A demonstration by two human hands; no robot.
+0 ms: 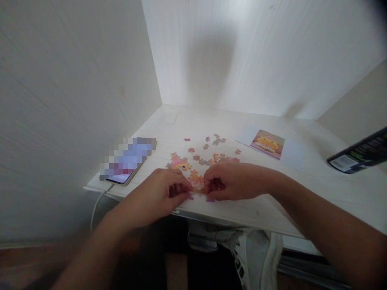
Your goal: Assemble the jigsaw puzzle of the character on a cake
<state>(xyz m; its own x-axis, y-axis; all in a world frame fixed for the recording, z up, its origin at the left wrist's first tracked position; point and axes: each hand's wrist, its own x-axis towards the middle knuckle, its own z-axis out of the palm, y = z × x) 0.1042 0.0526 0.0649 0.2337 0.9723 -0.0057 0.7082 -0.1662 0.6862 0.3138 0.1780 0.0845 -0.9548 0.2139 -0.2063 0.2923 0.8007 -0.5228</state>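
Observation:
My left hand [172,188] is closed at the left side of a partly joined jigsaw puzzle [197,179], its fingertips pinching a puzzle piece at the lower edge. Opposite it, my right hand [225,181] is closed too, finger and thumb on a purple puzzle piece [210,199]. The joined section shows orange, pink and brown, and both hands cover part of it. A cluster with a pink and yellow picture [179,163] lies just beyond my left hand. Several loose pieces [216,141] are scattered farther back.
At the left edge lies a phone [130,161] with a white cable [98,205]. A printed picture of a yellow figure [267,143] rests on white paper at the right. Farther right is a dark can [356,153]. White walls enclose the tabletop [242,217].

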